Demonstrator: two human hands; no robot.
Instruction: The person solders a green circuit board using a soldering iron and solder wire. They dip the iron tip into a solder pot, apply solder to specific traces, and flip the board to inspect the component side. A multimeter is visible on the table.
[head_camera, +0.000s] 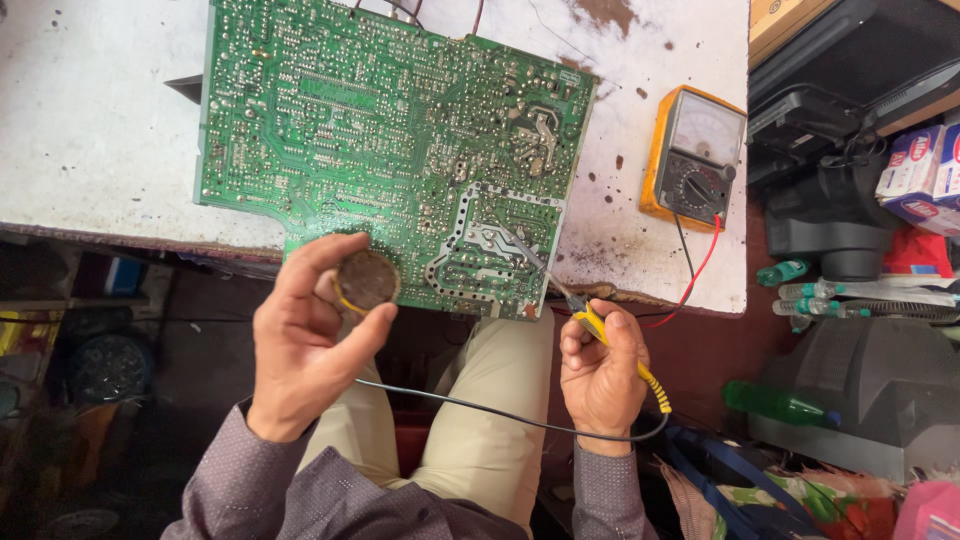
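- Circuit board (390, 150) is lying solder-side up on the white bench (90, 140), its near edge overhanging; it is looking stiff, light and fragile, best gripped by its edges.
- Left hand (310, 340), fingers clamped, is holding a round brown tin (367, 280) at the board's near edge.
- Right hand (603, 365), fingers closed, is gripping a yellow soldering iron (590, 320) whose tip is touching the board.
- The board's far edge is cut off; the tin's contents are hard to make out.

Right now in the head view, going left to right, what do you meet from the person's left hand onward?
Left hand holding a small round brown tin → right hand gripping a yellow-handled soldering iron → yellow analog multimeter on the stained white table → green plastic bottle.
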